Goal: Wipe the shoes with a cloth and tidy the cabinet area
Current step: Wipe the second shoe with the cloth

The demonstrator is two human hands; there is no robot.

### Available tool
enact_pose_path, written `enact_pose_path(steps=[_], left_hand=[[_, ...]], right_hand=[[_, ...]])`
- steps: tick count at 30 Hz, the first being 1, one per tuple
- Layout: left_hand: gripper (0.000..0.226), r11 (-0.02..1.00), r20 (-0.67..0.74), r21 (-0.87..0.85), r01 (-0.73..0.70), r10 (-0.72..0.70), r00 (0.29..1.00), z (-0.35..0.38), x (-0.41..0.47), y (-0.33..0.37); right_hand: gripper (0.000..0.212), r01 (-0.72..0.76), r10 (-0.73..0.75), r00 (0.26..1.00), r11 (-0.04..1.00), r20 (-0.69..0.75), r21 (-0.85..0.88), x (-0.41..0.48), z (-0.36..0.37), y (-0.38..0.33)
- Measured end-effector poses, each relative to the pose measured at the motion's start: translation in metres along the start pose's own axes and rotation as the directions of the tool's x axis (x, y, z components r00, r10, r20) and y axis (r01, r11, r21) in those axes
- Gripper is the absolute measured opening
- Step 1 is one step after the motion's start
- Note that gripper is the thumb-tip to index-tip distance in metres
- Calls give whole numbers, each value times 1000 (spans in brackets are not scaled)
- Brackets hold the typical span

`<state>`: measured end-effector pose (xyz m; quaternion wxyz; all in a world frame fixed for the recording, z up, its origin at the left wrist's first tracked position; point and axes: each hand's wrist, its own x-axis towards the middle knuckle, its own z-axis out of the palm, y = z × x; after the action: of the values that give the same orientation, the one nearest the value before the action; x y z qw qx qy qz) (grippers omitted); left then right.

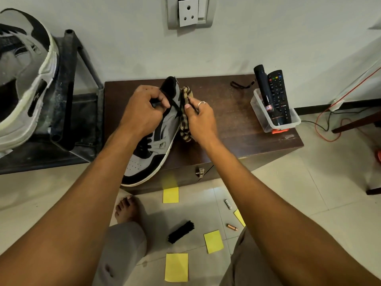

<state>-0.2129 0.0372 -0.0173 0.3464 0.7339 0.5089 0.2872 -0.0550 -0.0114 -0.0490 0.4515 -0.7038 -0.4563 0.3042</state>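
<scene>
A grey, black and white sneaker (153, 153) lies on the dark brown cabinet top (237, 124), its toe over the front edge. My left hand (142, 112) pinches a black lace at the shoe's collar. My right hand (201, 118) grips a tan and black patterned cloth (185, 129) together with another black lace end, right beside the shoe. A second matching sneaker (24, 79) sits on a dark rack at the far left.
A clear plastic tub (274, 118) with a remote and a black torch stands on the cabinet's right side. On the tiled floor lie a black brush (181, 232), yellow sticky notes (170, 195), two batteries and my bare foot (126, 209). Red and black wires run at right.
</scene>
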Motion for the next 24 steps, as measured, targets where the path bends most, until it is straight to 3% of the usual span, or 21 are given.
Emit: enact_pose_path(steps=[3, 7, 12, 17, 22, 24], left_hand=[[5, 998, -8, -46, 33, -33, 999, 5, 3, 2], [37, 993, -147, -99, 67, -81, 986, 17, -2, 6], [29, 996, -218, -39, 75, -81, 973, 23, -1, 2], [19, 991, -196, -99, 85, -103, 975, 19, -1, -1], [36, 996, -197, -74, 44, -58, 979, 21, -2, -1], [38, 995, -184, -92, 45, -61, 981, 21, -3, -1]], right_hand=[[35, 69, -65, 997, 993, 41, -98, -28, 1, 12], [30, 125, -98, 970, 986, 224, -108, -51, -7, 22], [28, 31, -23, 989, 998, -145, 52, -18, -9, 8], [30, 65, -54, 991, 995, -125, 82, -8, 17, -4], [29, 282, -283, 959, 959, 22, 32, -46, 26, 18], [26, 258, -248, 963, 962, -107, 91, -41, 26, 14]])
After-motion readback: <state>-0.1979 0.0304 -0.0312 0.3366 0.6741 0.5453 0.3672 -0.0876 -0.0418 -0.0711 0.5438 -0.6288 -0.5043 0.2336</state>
